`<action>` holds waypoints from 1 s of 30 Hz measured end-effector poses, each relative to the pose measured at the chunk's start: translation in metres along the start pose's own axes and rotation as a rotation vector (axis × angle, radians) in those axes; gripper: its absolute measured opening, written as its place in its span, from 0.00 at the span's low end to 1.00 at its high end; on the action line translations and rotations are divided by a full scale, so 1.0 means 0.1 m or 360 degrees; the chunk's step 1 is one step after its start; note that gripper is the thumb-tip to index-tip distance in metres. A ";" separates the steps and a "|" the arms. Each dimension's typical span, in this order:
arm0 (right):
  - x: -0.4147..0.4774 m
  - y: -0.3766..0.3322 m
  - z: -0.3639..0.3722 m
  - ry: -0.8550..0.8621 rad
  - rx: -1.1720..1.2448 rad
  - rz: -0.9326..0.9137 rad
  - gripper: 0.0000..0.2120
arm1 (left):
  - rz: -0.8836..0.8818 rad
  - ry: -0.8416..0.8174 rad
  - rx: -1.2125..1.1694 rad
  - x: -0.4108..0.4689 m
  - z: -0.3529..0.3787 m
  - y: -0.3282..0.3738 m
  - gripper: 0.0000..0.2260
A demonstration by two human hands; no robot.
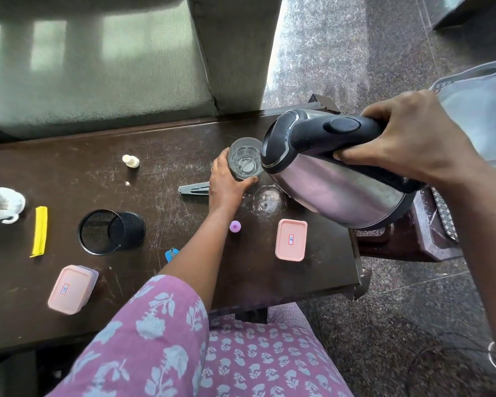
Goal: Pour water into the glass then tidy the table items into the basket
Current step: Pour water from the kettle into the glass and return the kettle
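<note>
Kettle (335,179) in my right hand (413,138): brushed steel body, black lid and handle. Glass (245,159) in my left hand (226,184): clear. Table (169,253): dark brown, pale scratches. Near right box (291,239) and near left box (70,289): pink lids, small red-and-blue label each. Mesh cup (112,232): black. Strip (40,232) at left: yellow. Small cap (234,226): lilac. Clip (194,189): grey. My sleeve (143,333): mauve with pale blue flower print. Sofa (98,67) at far side: grey-green. Basket (476,93) at far right: pale blue.

Home living room — sofa (98,67), coffee table (161,287).
</note>
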State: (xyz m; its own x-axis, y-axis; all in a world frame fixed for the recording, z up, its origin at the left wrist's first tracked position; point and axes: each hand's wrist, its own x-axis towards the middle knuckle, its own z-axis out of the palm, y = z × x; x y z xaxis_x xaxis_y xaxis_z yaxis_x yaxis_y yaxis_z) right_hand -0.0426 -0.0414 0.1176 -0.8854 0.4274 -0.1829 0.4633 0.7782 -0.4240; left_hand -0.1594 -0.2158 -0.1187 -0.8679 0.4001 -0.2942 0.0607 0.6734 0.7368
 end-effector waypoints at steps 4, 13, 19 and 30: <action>0.00 -0.01 0.00 0.0006 -0.0001 0.0005 0.11 | 0.0005 0.0006 -0.0019 0.00 0.00 0.00 0.38; 0.03 0.01 0.00 0.0000 -0.0069 -0.0022 0.13 | 0.0001 0.0004 -0.0031 0.01 -0.02 0.01 0.38; 0.03 0.01 -0.01 0.0002 -0.0048 -0.0020 0.11 | -0.0006 0.0003 -0.0022 -0.01 -0.01 0.01 0.38; 0.03 -0.02 -0.05 -0.0034 -0.0019 -0.0009 0.09 | -0.0011 0.0010 0.0009 0.00 0.00 0.00 0.38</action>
State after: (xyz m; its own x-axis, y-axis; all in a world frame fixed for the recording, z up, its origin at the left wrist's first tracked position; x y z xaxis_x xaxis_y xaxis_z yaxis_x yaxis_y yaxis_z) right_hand -0.0455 -0.0391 0.1222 -0.8887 0.4130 -0.1993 0.4583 0.7861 -0.4147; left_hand -0.1599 -0.2160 -0.1189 -0.8714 0.3915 -0.2957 0.0573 0.6797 0.7312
